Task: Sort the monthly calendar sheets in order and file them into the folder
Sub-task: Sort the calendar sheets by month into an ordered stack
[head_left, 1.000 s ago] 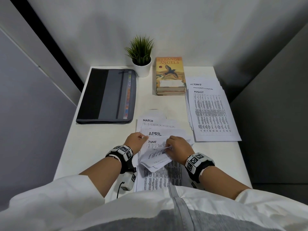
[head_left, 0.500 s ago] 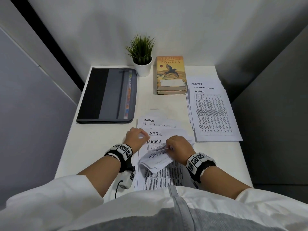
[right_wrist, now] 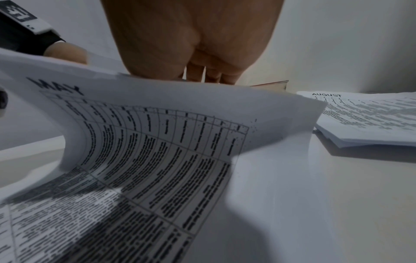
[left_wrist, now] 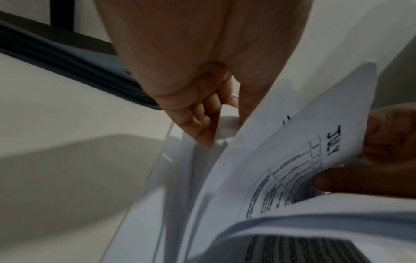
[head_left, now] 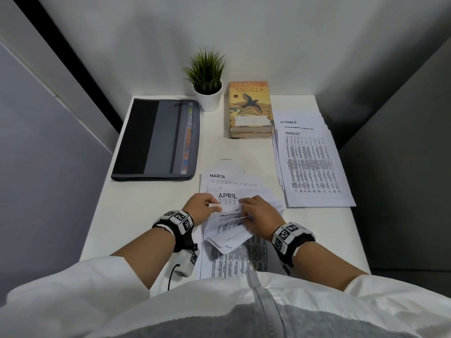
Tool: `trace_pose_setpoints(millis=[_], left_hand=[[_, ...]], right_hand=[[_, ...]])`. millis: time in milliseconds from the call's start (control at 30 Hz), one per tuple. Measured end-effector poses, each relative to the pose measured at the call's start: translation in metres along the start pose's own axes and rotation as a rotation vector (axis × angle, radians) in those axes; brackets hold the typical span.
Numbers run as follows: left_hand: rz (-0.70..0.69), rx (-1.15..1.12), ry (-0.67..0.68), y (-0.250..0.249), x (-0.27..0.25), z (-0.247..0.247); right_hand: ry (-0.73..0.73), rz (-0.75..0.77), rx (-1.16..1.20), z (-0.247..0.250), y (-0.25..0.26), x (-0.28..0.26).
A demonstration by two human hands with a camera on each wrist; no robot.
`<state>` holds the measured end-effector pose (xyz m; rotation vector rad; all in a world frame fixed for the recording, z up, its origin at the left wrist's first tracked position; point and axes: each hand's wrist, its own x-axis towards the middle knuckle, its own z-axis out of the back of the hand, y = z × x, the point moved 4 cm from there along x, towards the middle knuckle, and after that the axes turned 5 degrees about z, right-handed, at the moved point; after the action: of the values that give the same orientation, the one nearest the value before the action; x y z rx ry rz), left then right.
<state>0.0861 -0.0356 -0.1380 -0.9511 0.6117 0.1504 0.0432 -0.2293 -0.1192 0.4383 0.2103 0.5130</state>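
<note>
Leafing through the near stack (head_left: 234,254), your right hand (head_left: 261,213) pinches the top sheets curled back toward you, while your left hand (head_left: 202,208) pinches sheets at the left edge. JANUARY (head_left: 228,215) lies between your fingertips; the folder (head_left: 156,140) waits closed, far left.

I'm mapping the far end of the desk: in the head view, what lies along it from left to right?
folder → plant → books → August stack
</note>
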Motion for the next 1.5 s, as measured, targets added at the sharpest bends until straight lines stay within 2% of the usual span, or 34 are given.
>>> trace_pose_setpoints(millis=[133,333,567,767,933,967,1000,1067,1100,1133,1200,1300,1367,1500], left_hand=[[-0.01,0.013,-0.011,0.002,0.001,-0.003],[0.017,0.02,-0.066,0.005,0.004,-0.003],[0.064,-0.073,-0.066,0.009,0.004,0.003],[0.01,-0.033,-0.064,0.007,-0.002,0.007],[0.003,-0.135,0.158,-0.006,-0.012,-0.008],[-0.017,-0.129,0.133,-0.009,-0.012,-0.007],[-0.039,-0.115,0.054,-0.01,-0.011,-0.004],[-0.051,-0.046,-0.186,-0.009,-0.007,0.004],[-0.021,-0.048,-0.264,-0.008,-0.006,0.008],[0.029,-0.085,-0.278,-0.006,-0.003,0.01],[0.128,-0.166,-0.193,-0.003,0.002,0.008],[0.124,-0.042,-0.054,0.0,0.008,0.001],[0.108,-0.028,-0.015,0.004,0.01,-0.003],[0.092,-0.087,-0.026,0.005,0.009,-0.004]], right_hand=[[-0.034,0.03,-0.007,0.004,0.004,-0.002],[-0.072,-0.01,0.038,0.003,0.004,-0.012],[-0.066,0.024,0.02,0.005,0.007,-0.013],[-0.013,0.005,-0.003,0.001,0.007,-0.007],[-0.019,0.006,-0.035,0.005,0.008,-0.003],[-0.019,0.01,-0.043,0.007,0.008,-0.002],[-0.015,0.01,-0.048,0.009,0.009,-0.002],[-0.013,0.005,-0.031,0.011,0.01,-0.002],[-0.015,0.0,-0.011,0.011,0.01,-0.002],[-0.017,-0.006,0.011,0.011,0.011,-0.002],[-0.019,-0.026,0.06,0.011,0.012,-0.003],[-0.021,-0.054,0.117,0.009,0.009,-0.002],[-0.032,-0.053,0.133,0.008,0.006,-0.001],[-0.027,-0.06,0.141,0.005,0.002,0.002]])
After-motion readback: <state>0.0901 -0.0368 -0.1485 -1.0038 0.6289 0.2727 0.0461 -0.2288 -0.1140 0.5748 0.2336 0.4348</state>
